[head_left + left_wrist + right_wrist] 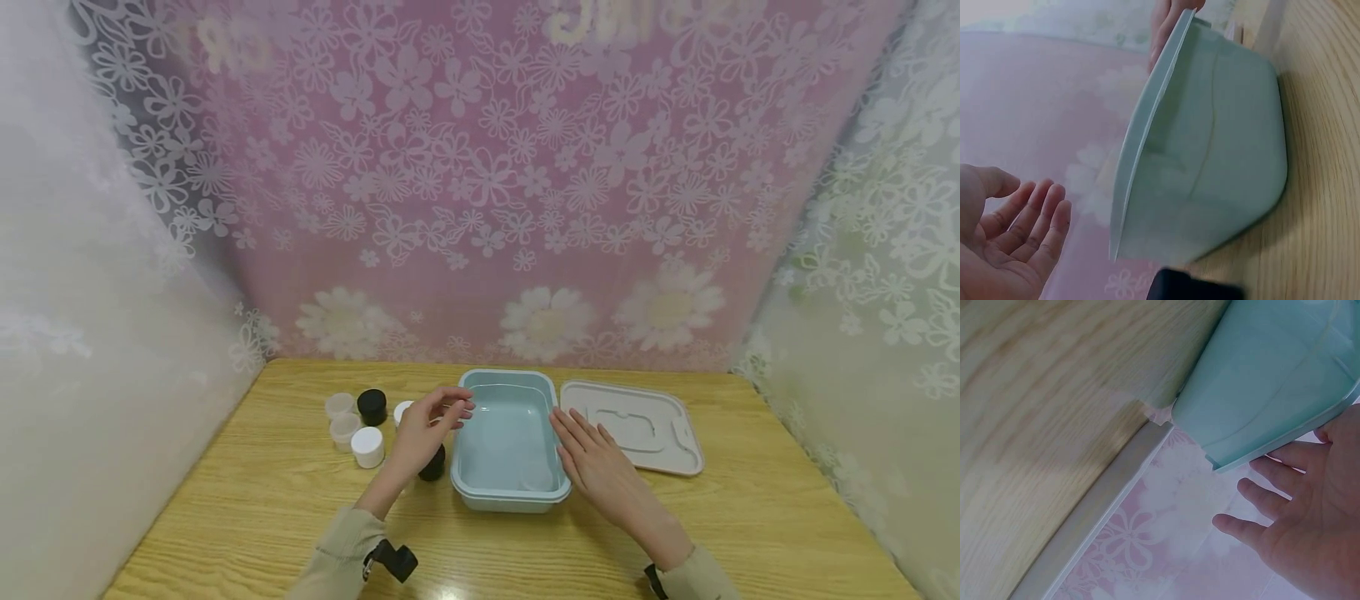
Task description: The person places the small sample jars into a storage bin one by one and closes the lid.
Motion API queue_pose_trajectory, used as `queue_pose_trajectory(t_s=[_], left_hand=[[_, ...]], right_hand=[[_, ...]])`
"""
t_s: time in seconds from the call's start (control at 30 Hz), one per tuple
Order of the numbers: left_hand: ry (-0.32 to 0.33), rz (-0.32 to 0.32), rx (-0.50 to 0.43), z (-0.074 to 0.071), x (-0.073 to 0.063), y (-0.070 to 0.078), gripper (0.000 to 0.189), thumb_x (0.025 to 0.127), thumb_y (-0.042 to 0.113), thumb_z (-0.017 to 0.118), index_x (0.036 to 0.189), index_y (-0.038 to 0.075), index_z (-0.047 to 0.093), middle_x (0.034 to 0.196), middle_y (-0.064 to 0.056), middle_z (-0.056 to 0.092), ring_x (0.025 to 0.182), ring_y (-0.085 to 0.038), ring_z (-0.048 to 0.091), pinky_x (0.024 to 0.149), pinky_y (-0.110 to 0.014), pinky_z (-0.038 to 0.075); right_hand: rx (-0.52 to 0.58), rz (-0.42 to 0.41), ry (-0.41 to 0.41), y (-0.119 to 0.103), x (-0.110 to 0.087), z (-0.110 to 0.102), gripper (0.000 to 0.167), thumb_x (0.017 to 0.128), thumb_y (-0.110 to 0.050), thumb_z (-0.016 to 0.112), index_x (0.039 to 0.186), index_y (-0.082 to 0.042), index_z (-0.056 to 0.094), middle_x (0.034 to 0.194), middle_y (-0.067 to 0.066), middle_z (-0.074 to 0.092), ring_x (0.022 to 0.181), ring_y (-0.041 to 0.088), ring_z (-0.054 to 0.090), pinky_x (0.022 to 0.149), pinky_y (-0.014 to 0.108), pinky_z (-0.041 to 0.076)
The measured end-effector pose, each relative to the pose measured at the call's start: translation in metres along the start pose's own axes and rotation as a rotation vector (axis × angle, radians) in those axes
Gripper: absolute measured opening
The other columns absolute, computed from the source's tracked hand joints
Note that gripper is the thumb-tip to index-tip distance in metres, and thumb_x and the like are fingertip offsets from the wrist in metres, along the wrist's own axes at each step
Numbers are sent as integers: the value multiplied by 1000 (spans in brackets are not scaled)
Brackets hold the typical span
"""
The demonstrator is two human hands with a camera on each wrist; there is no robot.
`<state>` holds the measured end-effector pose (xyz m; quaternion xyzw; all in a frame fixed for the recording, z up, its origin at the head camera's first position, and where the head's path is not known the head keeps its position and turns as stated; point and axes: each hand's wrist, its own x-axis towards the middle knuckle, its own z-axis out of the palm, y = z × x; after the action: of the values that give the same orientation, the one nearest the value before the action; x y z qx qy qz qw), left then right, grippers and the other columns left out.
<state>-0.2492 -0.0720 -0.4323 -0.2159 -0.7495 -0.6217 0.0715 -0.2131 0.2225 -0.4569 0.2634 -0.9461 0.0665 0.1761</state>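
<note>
A light blue plastic bin (510, 498) stands upright on the table between my two hands. Near its front right corner inside lies a faint, round, clear thing (536, 477), too indistinct to name. My left hand (427, 429) hovers by the bin's left rim, fingers loosely bent and holding nothing; the left wrist view shows a gap between this hand (1016, 231) and the bin wall (1229, 137). Along the right rim, my right hand (600, 475) extends its fingers. In the right wrist view, its index finger and thumb side lie at the rim, touching or very close.
A pale grey lid (637, 429) lies flat right of the bin. Left stand several small jars: a black one (372, 407), a white one (367, 447), a clear one (345, 431), and another black one (432, 465) partly behind my left hand. A floral curtain (487, 167) hangs behind the table.
</note>
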Motion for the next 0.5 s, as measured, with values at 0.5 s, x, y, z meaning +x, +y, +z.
queue_pose_trajectory(t_s=[0.5], left_hand=[[125,-120,114,-67,-36,-16,26,103,16,62,125,3,65,116,-12,71,106,-28,69,86,-36,61]], right_hand=[[26,2,-11,-1,0,-2,53,104,-20,56,153,-1,43,157,14,43,145,36,39,113,62,37]])
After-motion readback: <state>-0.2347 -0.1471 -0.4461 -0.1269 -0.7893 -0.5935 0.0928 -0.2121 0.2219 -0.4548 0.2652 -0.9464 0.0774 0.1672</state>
